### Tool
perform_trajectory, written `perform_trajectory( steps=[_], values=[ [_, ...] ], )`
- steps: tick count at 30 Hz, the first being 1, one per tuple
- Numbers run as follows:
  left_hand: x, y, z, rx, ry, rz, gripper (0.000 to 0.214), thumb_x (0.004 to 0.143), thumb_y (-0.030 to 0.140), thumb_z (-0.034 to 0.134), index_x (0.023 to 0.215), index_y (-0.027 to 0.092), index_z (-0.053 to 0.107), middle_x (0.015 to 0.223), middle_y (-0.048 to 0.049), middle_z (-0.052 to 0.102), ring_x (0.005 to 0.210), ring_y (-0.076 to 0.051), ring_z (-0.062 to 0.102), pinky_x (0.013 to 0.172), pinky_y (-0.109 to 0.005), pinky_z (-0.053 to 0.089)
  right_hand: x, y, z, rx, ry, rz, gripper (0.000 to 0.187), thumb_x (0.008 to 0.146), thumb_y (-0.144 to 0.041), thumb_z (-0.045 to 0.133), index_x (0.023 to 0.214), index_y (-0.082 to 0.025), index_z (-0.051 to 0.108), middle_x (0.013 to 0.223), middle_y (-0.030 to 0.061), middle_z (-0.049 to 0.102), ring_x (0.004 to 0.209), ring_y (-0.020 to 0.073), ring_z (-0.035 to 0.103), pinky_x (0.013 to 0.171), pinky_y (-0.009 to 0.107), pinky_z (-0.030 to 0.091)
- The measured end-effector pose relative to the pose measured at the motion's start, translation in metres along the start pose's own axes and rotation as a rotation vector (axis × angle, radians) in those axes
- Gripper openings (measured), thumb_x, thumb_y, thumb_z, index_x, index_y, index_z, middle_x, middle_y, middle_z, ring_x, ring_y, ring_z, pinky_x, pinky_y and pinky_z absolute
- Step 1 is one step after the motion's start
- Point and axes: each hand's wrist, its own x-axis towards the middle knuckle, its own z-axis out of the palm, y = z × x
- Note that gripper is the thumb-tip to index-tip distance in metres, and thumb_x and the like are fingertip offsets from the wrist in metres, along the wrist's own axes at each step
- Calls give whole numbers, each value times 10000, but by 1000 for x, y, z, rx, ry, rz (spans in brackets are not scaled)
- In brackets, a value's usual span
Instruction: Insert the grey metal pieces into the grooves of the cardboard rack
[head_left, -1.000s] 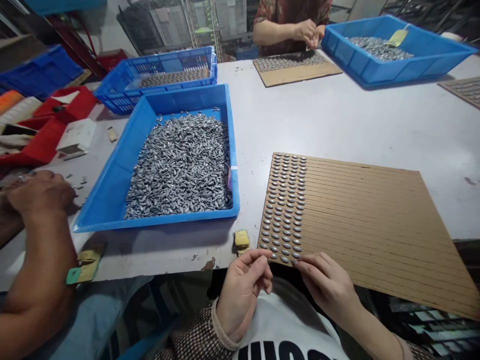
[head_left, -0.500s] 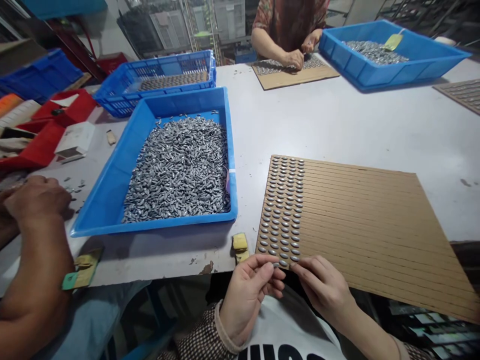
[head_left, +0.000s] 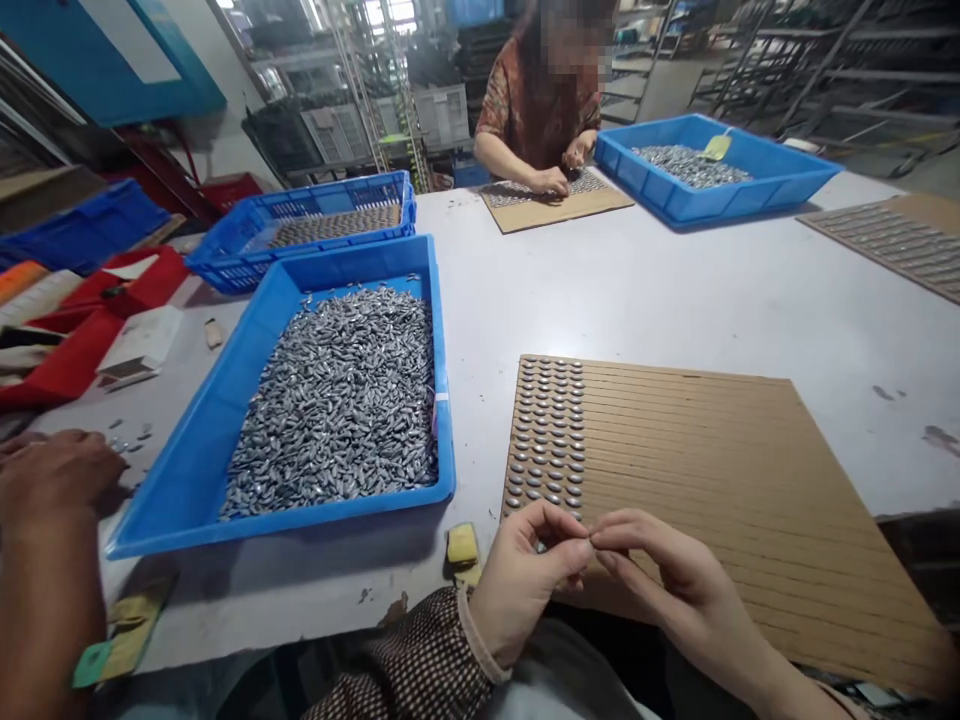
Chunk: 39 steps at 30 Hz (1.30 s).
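Over the near left part of a ribbed cardboard sheet (head_left: 697,480), my two hands meet at the fingertips. My left hand (head_left: 529,575) is closed, and a small grey oval piece shows between its curled fingers. My right hand (head_left: 671,575) pinches with thumb and forefinger against the left fingertips; whatever lies in that pinch is hidden. Several columns of grey oval pieces (head_left: 546,430), shiny and pointed at both ends, lie along the sheet's left side. Left of the sheet, a blue tray (head_left: 448,440) holds a heap of similar pieces (head_left: 337,400).
A co-worker's arm (head_left: 52,560) rests at the left edge. Across the table (head_left: 495,290), another person works over cardboard (head_left: 555,215) beside a second blue tray (head_left: 675,205). A blue crate (head_left: 300,200) stands behind my tray. Yellow tape (head_left: 463,550) marks the near edge.
My view has tilted up, so the table sits lower. My right hand has left the sheet's near edge and come to my left fingertips.
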Motion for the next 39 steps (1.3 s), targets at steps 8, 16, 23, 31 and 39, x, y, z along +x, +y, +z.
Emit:
perform_trajectory(
  steps=[8,16,23,31,39],
  values=[
    [54,43,14,-188,29,2,213,730,203,752,896,127,642,790,-37,640,649,-111,604,561,-204,496,62,24,-41,-155,36,-26,123,935,-236,544,930,-214,665,839,36,684,764,155,645,671,246,525],
    [100,63,9,-532,250,-32,307,750,-63,443,972,78,602,1013,-150,669,1002,-207,682,936,-321,539,150,129,-85,-713,199,-274,216,961,-224,470,908,-201,679,884,76,693,791,187,643,712,332,544],
    [108,64,14,-493,194,-82,138,915,133,540,1052,116,533,1070,-170,687,913,-187,708,832,-274,573,184,155,-85,-819,66,-285,250,950,-154,445,934,-172,694,911,100,683,833,207,607,717,336,514],
    [114,58,12,-515,177,-97,208,935,246,540,1048,77,585,1164,-209,656,1040,-251,674,942,-361,541,185,157,-91,-855,26,-261,255,953,-159,444,942,-189,698,924,91,673,852,208,592,696,321,500],
    [118,58,16,-603,139,-122,343,931,300,540,1188,75,568,1294,-219,595,1175,-285,606,1042,-412,472,173,113,-81,-546,62,-198,177,955,-268,510,1046,-188,638,985,90,634,832,185,613,716,332,531]
  ],
)
